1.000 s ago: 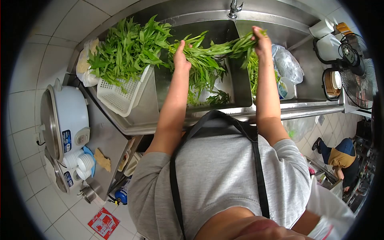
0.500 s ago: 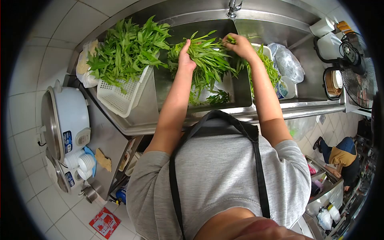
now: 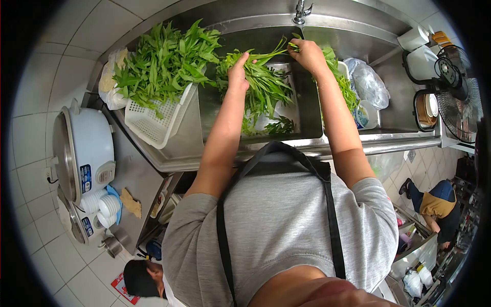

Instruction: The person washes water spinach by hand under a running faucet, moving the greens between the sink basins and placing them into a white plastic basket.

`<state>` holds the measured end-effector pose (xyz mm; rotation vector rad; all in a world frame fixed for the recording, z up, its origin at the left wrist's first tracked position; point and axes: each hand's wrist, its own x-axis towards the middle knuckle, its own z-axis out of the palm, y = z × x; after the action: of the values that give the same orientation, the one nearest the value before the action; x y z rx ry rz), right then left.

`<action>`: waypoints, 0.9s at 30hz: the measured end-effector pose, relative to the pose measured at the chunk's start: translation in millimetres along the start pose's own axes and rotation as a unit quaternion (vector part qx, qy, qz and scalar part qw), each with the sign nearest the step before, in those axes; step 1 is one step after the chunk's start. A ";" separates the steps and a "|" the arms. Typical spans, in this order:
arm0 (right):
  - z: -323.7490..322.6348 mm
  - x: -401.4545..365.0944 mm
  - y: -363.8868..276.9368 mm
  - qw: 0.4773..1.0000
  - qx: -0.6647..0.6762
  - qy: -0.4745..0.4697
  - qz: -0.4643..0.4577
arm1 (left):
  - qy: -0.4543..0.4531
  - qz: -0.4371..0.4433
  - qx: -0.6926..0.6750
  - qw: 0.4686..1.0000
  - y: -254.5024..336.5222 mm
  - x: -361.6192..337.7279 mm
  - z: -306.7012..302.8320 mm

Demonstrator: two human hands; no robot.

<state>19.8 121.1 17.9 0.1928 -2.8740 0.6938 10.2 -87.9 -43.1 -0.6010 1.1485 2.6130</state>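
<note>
My left hand [image 3: 239, 75] is closed around a bunch of long-leaved greens [image 3: 268, 84] that look like water spinach, held over the left sink basin [image 3: 311, 110]. Leaves hang down from it into the basin. My right hand [image 3: 308, 55] pinches stem ends [image 3: 292, 46] near the divider between the basins. A few thin stems stretch between the two hands. Left of my left hand, a large heap of the same greens [image 3: 166, 64] fills a white perforated basket [image 3: 153, 125]. More greens [image 3: 347, 92] lie in the right basin, under my right forearm.
A faucet [image 3: 300, 13] stands behind the divider. Clear plastic bags [image 3: 369, 84] sit in the right basin, and a fan [image 3: 458, 94] stands beyond it. A rice cooker [image 3: 89, 148] is at left. One person [image 3: 140, 279] is behind me at lower left, another [image 3: 440, 210] at right.
The bunch has tilted and thinned at the top, with stems now drawn out between my hands. My right hand has shifted slightly. A person's head has appeared at lower left.
</note>
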 end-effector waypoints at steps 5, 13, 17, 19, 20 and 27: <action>-8.6 1.3 20.7 0.993 0.114 0.014 -0.011 | 0.039 0.194 0.156 0.968 9.1 7.0 -3.9; -13.4 1.1 21.4 0.995 0.096 -0.001 -0.016 | -0.084 0.100 0.200 0.971 19.7 -1.5 5.5; 0.1 -2.5 16.4 0.997 0.075 -0.020 -0.013 | -0.101 0.087 0.163 0.978 11.4 3.5 12.3; 5.0 -4.6 16.5 0.996 0.088 -0.028 -0.020 | -0.085 0.089 0.163 0.979 10.9 2.3 13.1; 6.3 -6.1 17.3 0.994 0.098 -0.037 -0.036 | -0.063 0.077 0.168 0.981 10.6 1.6 13.5; 23.9 -8.6 0.5 0.991 0.094 -0.064 -0.071 | 0.001 0.109 0.129 0.986 -5.2 8.0 11.5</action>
<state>24.7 111.2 -5.0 0.4784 -2.8751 0.9569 1.8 -75.6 -43.1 -0.4478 1.6020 2.5712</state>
